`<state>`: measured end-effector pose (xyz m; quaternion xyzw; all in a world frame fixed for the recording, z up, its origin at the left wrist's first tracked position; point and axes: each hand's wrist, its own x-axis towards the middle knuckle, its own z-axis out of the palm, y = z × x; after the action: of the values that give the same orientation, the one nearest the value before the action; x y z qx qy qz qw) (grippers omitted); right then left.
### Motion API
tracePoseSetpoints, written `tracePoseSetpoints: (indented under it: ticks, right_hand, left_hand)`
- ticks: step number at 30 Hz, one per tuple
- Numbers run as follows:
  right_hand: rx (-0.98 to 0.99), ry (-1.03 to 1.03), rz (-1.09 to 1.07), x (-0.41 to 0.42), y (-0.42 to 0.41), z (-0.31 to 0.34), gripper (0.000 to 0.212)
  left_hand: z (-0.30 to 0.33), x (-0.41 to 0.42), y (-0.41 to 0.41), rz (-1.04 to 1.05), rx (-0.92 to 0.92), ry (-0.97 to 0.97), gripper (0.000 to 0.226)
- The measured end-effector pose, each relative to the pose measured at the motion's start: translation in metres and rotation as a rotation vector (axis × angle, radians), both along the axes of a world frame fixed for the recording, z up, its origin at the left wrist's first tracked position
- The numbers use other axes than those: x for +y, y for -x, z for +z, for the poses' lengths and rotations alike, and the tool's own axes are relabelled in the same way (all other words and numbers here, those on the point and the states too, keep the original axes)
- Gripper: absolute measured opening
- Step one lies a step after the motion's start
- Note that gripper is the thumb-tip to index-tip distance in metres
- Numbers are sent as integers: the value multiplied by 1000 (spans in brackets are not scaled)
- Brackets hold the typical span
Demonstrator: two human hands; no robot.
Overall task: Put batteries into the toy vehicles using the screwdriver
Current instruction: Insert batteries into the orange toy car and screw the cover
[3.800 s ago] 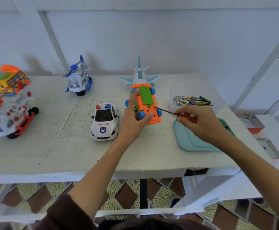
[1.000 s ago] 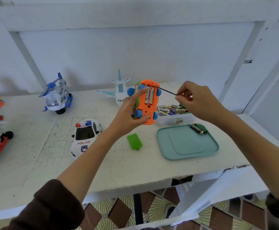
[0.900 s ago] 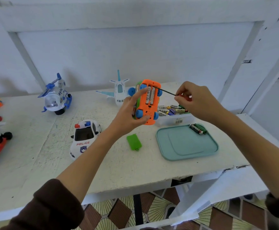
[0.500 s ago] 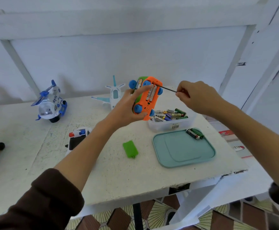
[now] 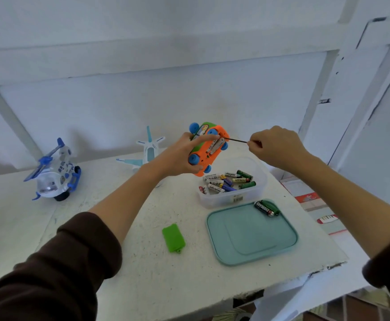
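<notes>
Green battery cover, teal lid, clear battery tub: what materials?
Green battery cover: looks like moulded plastic, matte, uniform colour, small tab at one end.
Teal lid: probably plastic, satin sheen, rounded corners and raised rim; could be silicone.
Clear battery tub: translucent plastic, since the batteries show through its wall; barcode sticker on the front.

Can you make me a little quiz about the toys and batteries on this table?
1. True or false: the green battery cover is fitted on the orange toy car.
2. Which hand holds the screwdriver? A left hand, B right hand.
3. Fill in: two loose batteries lie on the teal ____.

Key: 1 false, it lies on the table; 2 B; 3 lid.
</notes>
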<state>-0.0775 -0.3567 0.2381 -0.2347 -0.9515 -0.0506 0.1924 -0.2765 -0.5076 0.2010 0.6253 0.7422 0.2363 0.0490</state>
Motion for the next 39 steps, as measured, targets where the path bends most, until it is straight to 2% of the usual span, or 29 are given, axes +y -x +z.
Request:
tracePoseSetpoints:
  ticks: [8, 14, 26, 29, 33, 36, 39]
  right_hand:
    - [-128, 80, -66, 9, -14, -4, 31]
    - [43, 108, -57, -12, -2, -10, 30]
    - [87, 187, -24, -32, 21, -22, 32]
    - [147, 180, -64, -39, 25, -30, 32]
    - [225, 241, -54, -47, 29, -46, 29]
    - [245, 322, -35, -49, 28, -50, 28]
    - [244, 367, -24, -45, 23, -47, 28]
  left_hand:
    - [-6, 12, 7, -9, -26, 23, 78]
    - [-5, 11, 2, -8, -134, -51, 79]
    - [-7, 10, -3, 38, -227, -200, 77]
    - [-11, 12, -7, 80, -302, -290, 77]
    - [-12, 15, -16, 110, -504, -404, 76]
    - [-14, 14, -17, 114, -523, -389, 75]
    - [-16, 10, -14, 109, -466, -332, 75]
